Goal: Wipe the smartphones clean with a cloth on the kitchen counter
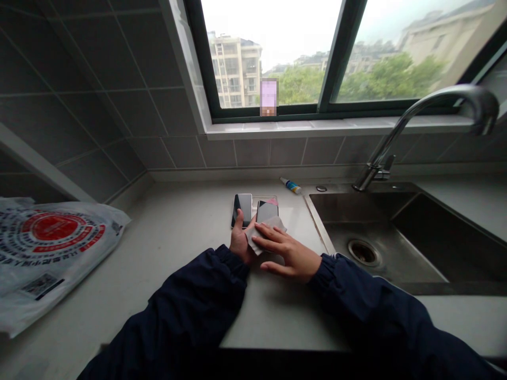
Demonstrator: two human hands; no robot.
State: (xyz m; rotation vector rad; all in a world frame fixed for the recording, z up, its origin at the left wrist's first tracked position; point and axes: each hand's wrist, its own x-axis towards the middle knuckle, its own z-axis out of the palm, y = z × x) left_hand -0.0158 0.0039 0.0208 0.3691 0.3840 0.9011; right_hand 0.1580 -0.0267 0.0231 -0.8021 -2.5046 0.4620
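Note:
Two dark phones lie side by side on the pale counter [178, 232]: the left phone [243, 208] and the right phone [267, 210]. A grey cloth [264, 232] lies over the near end of the right phone. My right hand [287, 252] lies flat on the cloth, fingers stretched and pointing left. My left hand [240, 238] is beside it, one finger reaching up onto the left phone's lower edge and its other fingers tucked under the cloth's edge.
A steel sink [380, 237] with a curved tap [400, 126] lies to the right. A small tube [291, 185] rests by the back wall. A white printed plastic bag [47, 248] covers the counter's left side. A window is above.

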